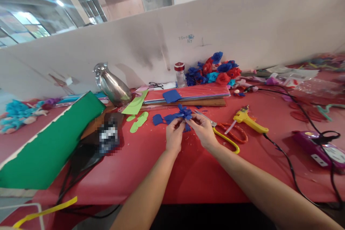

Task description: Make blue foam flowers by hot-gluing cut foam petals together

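Both of my hands meet over the red table [194,172] and pinch a small blue foam flower [184,112]. My left hand [174,136] grips its lower left side with closed fingers. My right hand [203,129] holds the right side, fingers curled round the petals. Loose blue foam pieces [159,119] lie just left of the flower. Orange and yellow scissors [229,134] rest right beside my right hand.
A yellow glue gun [249,118] with a black cord lies to the right, a purple power strip [320,149] further right. Finished blue and red flowers [212,70], stacked foam sheets [185,95], a glass jar [179,73], a metal jug [113,86] and a green sheet [51,143] surround them.
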Motion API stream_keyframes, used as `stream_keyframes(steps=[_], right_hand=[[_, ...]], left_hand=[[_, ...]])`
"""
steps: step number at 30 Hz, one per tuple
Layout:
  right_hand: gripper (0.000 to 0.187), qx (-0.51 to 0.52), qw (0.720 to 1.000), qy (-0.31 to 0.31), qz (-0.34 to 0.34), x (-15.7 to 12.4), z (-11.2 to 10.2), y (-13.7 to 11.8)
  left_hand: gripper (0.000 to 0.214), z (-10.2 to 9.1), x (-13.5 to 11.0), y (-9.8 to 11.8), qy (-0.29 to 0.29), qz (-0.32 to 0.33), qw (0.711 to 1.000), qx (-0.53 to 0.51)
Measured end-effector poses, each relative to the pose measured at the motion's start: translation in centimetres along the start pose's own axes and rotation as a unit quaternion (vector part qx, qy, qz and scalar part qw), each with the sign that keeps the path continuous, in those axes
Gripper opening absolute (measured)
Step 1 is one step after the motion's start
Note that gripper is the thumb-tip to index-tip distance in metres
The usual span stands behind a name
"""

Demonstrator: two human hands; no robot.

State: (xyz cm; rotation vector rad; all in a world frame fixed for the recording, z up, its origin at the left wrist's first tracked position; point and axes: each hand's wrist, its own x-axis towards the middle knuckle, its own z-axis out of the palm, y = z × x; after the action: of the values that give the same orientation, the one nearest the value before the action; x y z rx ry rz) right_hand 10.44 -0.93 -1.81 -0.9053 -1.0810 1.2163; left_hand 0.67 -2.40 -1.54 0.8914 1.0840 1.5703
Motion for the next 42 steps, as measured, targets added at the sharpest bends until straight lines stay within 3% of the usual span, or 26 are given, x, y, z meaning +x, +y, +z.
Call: stream_keyframes(steps=[4,7,9,12,14,16,21,28,35,42], right_hand=[[0.016,0.011,1.000,-0.005,-0.025,0.2,-0.3,0.2],[0.012,0.020,0.997,-0.030,-0.067,0.3,-0.6,0.0],[0.011,0.028,0.994,-0.051,-0.093,0.3,-0.7,-0.2],[0.012,0.060,0.991,-0.075,-0.097,0.2,-0.7,-0.5],[0.013,0.095,0.988,-0.089,-0.078,0.2,-0.5,-0.5],[0.014,0.126,0.986,-0.095,-0.057,0.2,-0.4,-0.6],[0.016,0.147,0.985,-0.073,-0.046,0.2,-0.4,-0.6],[0.013,0.121,0.989,-0.059,-0.056,0.1,-0.6,-0.6],[0.014,0.116,0.991,-0.051,-0.030,0.2,-0.6,-0.6],[0.015,0.094,0.994,-0.047,-0.015,0.1,-0.6,-0.8]], left_hand=[[0.015,-0.4,0.0,-0.2,-0.022,0.052,0.997,0.051],[0.009,-0.9,0.2,-0.1,-0.026,0.153,0.980,0.122],[0.007,-1.3,0.1,0.1,-0.022,0.248,0.949,0.194],[0.012,-1.8,-0.2,0.5,-0.017,0.381,0.880,0.283],[0.015,-1.8,-0.4,0.8,-0.012,0.438,0.842,0.316],[0.015,-1.8,-0.5,0.9,-0.007,0.463,0.822,0.331],[0.014,-1.6,-0.4,0.7,-0.012,0.450,0.827,0.337],[0.015,-1.4,-0.4,0.7,-0.030,0.404,0.862,0.305],[0.015,-1.2,-1.0,1.5,-0.068,0.313,0.915,0.245],[0.018,-1.2,-0.7,1.0,-0.077,0.283,0.931,0.219]])
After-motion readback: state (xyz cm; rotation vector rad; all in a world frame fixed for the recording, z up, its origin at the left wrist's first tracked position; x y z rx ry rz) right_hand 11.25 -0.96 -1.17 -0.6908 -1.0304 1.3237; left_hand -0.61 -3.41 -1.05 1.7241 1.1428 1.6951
